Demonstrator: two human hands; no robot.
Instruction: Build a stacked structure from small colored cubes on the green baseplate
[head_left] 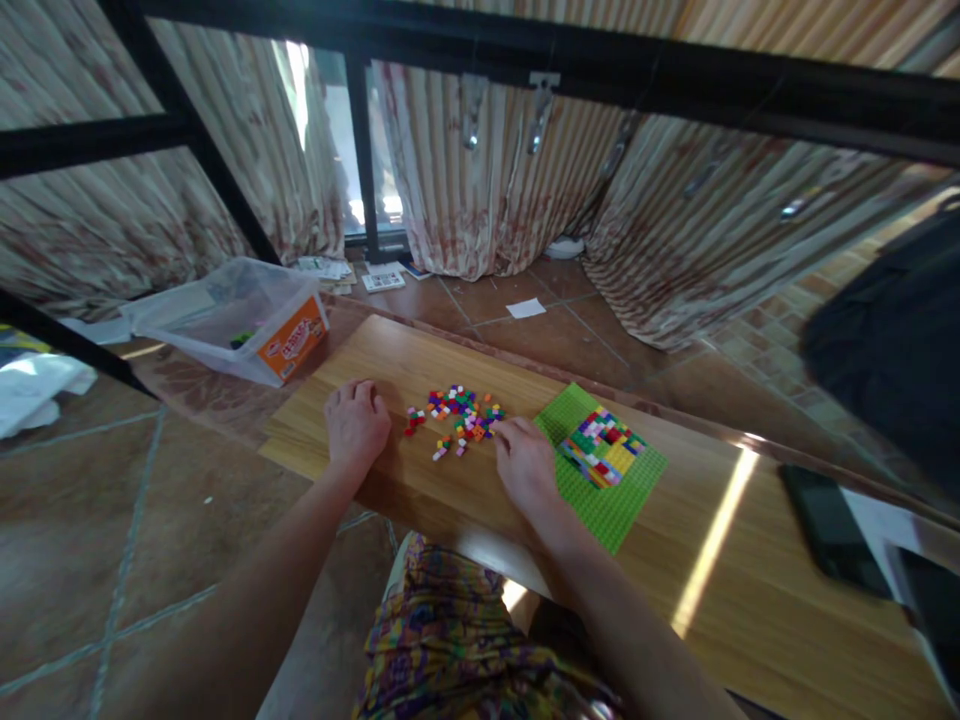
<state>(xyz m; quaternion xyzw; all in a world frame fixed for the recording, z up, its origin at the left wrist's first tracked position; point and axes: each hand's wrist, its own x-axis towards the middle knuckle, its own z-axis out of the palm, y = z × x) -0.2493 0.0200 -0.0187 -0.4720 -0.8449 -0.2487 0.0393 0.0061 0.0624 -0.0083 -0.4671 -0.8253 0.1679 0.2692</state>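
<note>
A loose pile of small coloured toy bricks (455,402) lies on the wooden table between my hands. My right hand (527,462) is at the pile's right side, thumb and fingers drawn together at the bricks; whatever is between the fingertips is too small to make out. To the left of the pile, my left hand (358,425) rests on the tabletop, fingers loosely bent and apart from the bricks. Just right of my right hand lies a green baseplate (611,520), carrying a block of multicoloured bricks (606,447) set close together, with a yellow patch on its right side.
The wooden table (450,500) runs left to right before me. A clear plastic bin (225,310) with an orange label stands beyond its left end. A dark flat device (832,530) lies at the right. Papers (526,308) are on the tiled floor below striped curtains (465,180).
</note>
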